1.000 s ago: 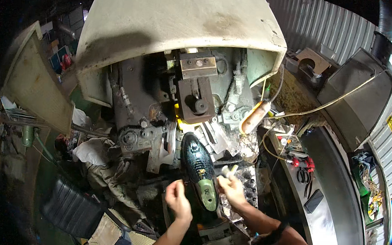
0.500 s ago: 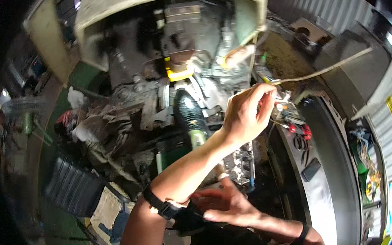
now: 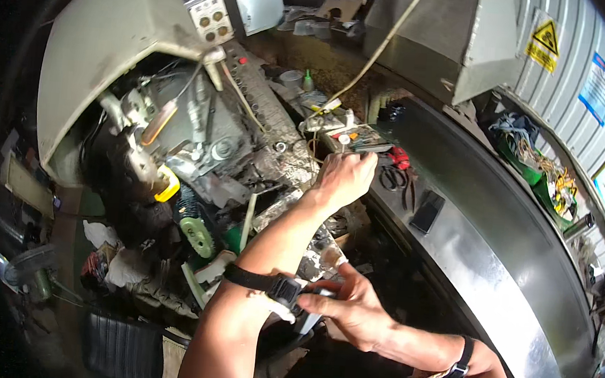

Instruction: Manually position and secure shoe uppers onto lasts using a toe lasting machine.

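Observation:
My left hand point(image 3: 346, 180) is stretched out in a loose fist over the far end of the bench, and nothing shows sticking out of it. Just beyond its knuckles is a tray point(image 3: 367, 136) of small parts, with a round white cap point(image 3: 344, 140) near the hand. A black strap point(image 3: 249, 279) with a buckle circles my left forearm. Against that strap my right hand point(image 3: 362, 316) pinches a small grey piece point(image 3: 313, 312) between thumb and fingers. Its index fingertip has a pale covering point(image 3: 333, 257) and points away from the grip.
To the left stands a hooded machine point(image 3: 107, 53) with a yellow part point(image 3: 168, 184) and a ribbed black hose point(image 3: 188, 203). On the metal ledge at right lie scissors point(image 3: 393, 177), a red-handled tool point(image 3: 399, 157) and a phone point(image 3: 427, 211). A thin rod point(image 3: 377, 56) slants above the tray.
The view has swung right, so the machine now sits further left. My right hand has closed on the grey piece at the strap. My left hand stays in a fist.

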The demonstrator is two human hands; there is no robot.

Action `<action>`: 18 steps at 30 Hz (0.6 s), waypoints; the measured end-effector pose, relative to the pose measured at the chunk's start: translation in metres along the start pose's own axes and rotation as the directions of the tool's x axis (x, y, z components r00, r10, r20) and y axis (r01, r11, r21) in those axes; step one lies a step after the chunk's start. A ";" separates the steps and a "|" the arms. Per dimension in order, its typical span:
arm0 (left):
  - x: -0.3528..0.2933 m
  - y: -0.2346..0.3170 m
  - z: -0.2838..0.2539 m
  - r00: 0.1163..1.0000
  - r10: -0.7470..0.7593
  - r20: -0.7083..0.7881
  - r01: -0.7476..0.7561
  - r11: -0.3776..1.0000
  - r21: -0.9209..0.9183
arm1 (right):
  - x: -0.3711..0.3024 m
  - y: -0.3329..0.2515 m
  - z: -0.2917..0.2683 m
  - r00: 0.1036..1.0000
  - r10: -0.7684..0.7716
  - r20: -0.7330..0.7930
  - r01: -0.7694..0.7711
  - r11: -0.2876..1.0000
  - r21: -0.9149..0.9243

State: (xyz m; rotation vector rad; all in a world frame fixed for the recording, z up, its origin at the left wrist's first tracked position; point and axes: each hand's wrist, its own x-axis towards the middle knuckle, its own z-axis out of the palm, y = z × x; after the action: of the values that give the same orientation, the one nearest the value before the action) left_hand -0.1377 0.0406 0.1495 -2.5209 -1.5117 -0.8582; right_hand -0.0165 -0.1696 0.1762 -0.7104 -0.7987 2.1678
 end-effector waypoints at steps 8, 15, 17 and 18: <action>0.027 0.065 0.074 0.888 0.211 0.408 -0.364 0.865 0.344 | -0.042 -0.070 -0.086 0.996 0.048 -0.078 -0.032 0.980 0.196; 0.045 0.112 0.112 0.765 0.289 0.575 -0.600 0.645 0.474 | -0.075 -0.103 -0.118 0.999 0.013 -0.052 -0.008 0.994 0.110; 0.047 0.116 0.116 0.789 0.265 0.555 -0.570 0.654 0.497 | -0.083 -0.114 -0.113 0.995 0.068 -0.072 -0.057 0.986 0.154; 0.050 0.119 0.119 0.809 0.250 0.532 -0.543 0.663 0.515 | -0.084 -0.110 -0.116 0.995 0.062 -0.072 -0.050 0.987 0.152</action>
State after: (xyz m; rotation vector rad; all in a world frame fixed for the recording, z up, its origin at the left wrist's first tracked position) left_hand 0.0291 0.0603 0.0998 -2.3804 -0.9628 0.2844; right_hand 0.1593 -0.1351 0.1990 -0.7415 -0.5760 2.2100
